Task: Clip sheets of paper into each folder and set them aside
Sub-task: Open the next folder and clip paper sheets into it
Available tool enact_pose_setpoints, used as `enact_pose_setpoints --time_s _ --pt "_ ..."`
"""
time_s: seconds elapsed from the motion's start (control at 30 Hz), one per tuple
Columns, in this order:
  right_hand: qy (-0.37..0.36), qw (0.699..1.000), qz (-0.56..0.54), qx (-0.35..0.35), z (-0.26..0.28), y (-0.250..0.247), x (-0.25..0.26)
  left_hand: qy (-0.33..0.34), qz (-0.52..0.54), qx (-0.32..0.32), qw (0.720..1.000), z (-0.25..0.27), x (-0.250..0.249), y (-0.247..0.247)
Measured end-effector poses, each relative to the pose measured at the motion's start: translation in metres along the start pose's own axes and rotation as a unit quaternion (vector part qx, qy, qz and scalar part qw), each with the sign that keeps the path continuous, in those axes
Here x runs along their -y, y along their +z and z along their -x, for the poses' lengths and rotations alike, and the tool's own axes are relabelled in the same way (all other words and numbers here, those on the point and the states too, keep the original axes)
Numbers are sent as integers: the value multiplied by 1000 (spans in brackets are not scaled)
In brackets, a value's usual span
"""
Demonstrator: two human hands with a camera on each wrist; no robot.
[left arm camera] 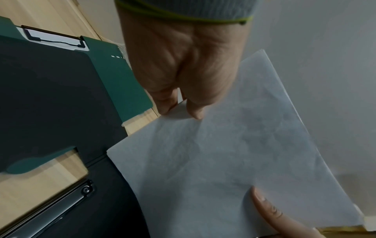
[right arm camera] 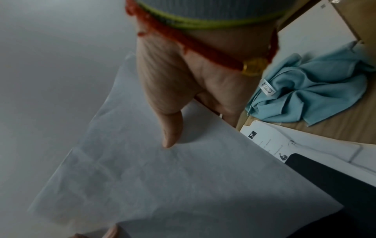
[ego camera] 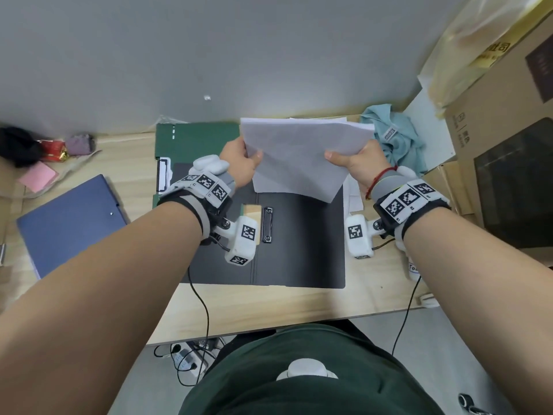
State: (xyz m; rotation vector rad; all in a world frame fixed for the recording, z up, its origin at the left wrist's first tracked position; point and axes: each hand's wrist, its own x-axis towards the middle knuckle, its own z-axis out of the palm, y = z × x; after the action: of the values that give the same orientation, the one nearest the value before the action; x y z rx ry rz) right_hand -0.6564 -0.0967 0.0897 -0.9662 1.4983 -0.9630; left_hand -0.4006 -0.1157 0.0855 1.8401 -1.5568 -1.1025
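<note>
Hands, left (ego camera: 241, 163) and right (ego camera: 363, 166), pinch sheets (ego camera: 302, 157) above black folder (ego camera: 302, 250)

White tube (ego camera: 414, 269) at table's right edge: partial blue lettering "To". Cardboard box (ego camera: 490, 52): yellow print, illegible. Printed sheet (right arm camera: 270, 141): text too small.

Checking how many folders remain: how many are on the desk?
3: a black folder open under the hands, a green folder partly beneath it, a closed blue folder left. More may be hidden.
</note>
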Motion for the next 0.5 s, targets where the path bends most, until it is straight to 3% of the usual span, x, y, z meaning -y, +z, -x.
enact_pose_setpoints --time_s 0.17,0.27,0.4,0.5 --pt "64 991 114 38 -7 -6 -33 -70 -77 60 993 0 14 10" --pt "75 983 161 37 -11 -8 -41 -78 -123 76 986 -3 17 13" --pt "55 988 145 23 -10 -7 -35 -53 -141 61 987 -10 12 11" --pt "99 985 128 51 -7 -7 -40 -66 -169 57 982 -9 5 14"
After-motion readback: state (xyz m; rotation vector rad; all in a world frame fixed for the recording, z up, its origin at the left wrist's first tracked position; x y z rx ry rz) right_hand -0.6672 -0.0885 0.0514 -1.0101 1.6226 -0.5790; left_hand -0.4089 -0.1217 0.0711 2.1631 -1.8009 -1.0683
